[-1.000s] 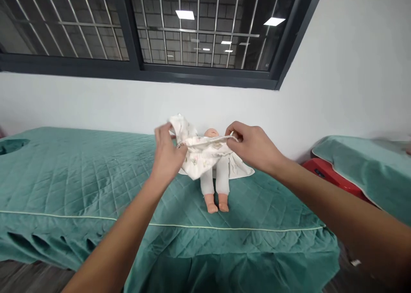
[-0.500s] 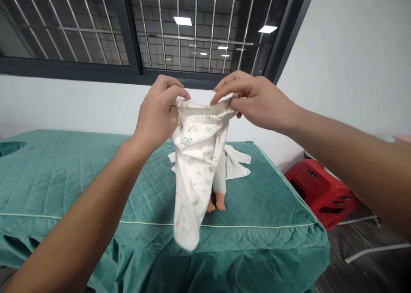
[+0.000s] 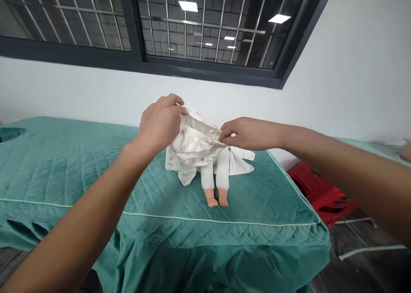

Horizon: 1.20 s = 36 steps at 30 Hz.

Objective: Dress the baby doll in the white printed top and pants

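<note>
White baby pants [image 3: 195,145] with a small animal print are stretched between my hands, their elastic waist open toward me. My left hand [image 3: 162,119] pinches one end of the waistband; my right hand [image 3: 240,132] grips the other end, lower down. Behind and below the pants, a doll lies on the bed, its white-covered legs [image 3: 222,171] and bare feet pointing toward me. A white baby top [image 3: 240,160] is spread around the doll. The pants hide the doll's upper body.
A green quilted bed cover [image 3: 96,169] with pale piping spreads under everything. Red plastic stools [image 3: 324,194] stand at the bed's right side. A dark-framed barred window [image 3: 205,28] is in the white wall behind. At the far right edge, part of another person's hand [image 3: 406,150] shows.
Both hands have lowered the pants, the right one most, so the waistband now slants. The hanging leg has swung up and bunched to the left, uncovering both doll legs.
</note>
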Each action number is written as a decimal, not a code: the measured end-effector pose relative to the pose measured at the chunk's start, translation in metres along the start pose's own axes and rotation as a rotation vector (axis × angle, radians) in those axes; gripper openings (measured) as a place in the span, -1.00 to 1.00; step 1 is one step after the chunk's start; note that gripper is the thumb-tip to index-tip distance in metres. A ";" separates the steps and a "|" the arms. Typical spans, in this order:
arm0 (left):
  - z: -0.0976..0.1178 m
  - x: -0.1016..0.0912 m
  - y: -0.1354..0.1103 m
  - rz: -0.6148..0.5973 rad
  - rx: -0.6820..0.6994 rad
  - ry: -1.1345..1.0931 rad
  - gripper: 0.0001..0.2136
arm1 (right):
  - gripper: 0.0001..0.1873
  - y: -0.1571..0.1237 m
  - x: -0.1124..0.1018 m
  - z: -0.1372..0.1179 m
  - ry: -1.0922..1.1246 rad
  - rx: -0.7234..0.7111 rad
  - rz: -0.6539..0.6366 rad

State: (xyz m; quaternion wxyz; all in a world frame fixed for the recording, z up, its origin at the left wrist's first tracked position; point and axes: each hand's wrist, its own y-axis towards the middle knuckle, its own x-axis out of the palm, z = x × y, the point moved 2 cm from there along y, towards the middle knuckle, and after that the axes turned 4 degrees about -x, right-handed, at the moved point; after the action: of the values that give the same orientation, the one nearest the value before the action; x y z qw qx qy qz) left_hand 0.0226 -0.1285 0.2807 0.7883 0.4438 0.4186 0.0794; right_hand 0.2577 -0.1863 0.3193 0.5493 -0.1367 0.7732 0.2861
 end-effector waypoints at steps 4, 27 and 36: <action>0.009 -0.001 -0.007 -0.035 -0.032 -0.012 -0.69 | -0.92 0.002 0.021 0.003 -0.199 -0.027 -0.225; 0.047 0.022 -0.016 -0.350 -0.491 -1.314 -0.70 | -0.53 -0.006 0.038 -0.005 0.936 0.097 0.221; 0.046 0.036 -0.032 -0.825 -0.481 -1.361 -0.56 | -0.57 -0.007 0.045 0.002 1.097 0.101 0.338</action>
State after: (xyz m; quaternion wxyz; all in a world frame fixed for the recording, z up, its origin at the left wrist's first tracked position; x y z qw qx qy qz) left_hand 0.0711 -0.1590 0.2466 0.9085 0.0251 -0.0489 -0.4142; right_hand 0.2468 -0.1866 0.2754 0.0203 -0.1134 0.9687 0.2198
